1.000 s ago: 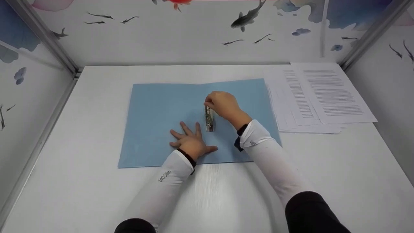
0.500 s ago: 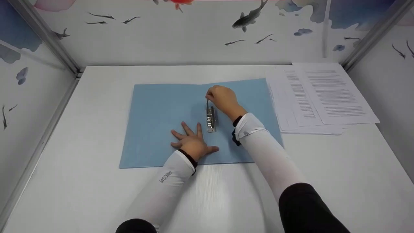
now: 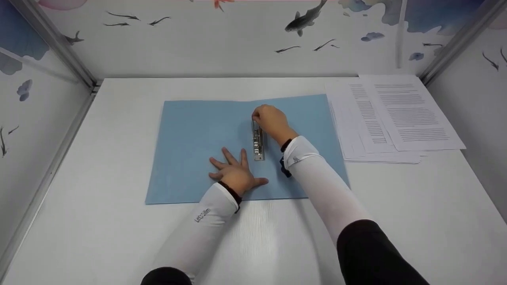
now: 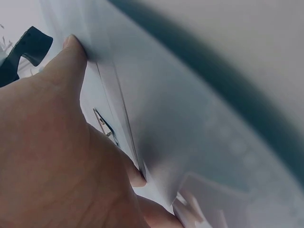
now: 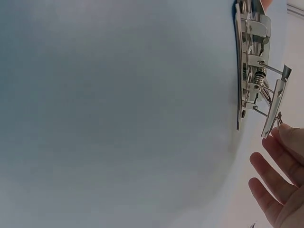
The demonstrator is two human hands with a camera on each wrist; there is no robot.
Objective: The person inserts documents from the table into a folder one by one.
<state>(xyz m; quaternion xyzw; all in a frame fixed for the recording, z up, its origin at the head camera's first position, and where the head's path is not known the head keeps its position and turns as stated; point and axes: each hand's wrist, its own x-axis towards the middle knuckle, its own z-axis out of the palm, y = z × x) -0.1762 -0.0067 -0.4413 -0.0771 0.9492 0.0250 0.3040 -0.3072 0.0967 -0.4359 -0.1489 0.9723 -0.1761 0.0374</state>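
An open blue folder (image 3: pixel 190 122) lies flat on the white table, with a metal lever clip (image 3: pixel 258 146) fixed near its middle. My left hand (image 3: pixel 235 177) rests palm down on the folder, fingers spread, just left of and below the clip. At the clip's far end my right hand (image 3: pixel 271 120) pinches its lever between thumb and forefinger. In the right wrist view the clip (image 5: pixel 254 59) shows its spring, and a hinged metal bar (image 5: pixel 274 107) stands away from the base beside my fingertips (image 5: pixel 284 128). The other fingers of that hand are loosely bent.
Printed paper sheets (image 3: pixel 412 114) lie in an uneven, overlapping pile at the right, against the folder's right edge. White panels with painted fish (image 3: pixel 305 19) enclose the back and sides of the table (image 3: pixel 119 237).
My right hand has moved slightly away from me, pulling the clip's lever up, and the clip's metal bar has swung up and partly back toward the base. My left hand has stayed put.
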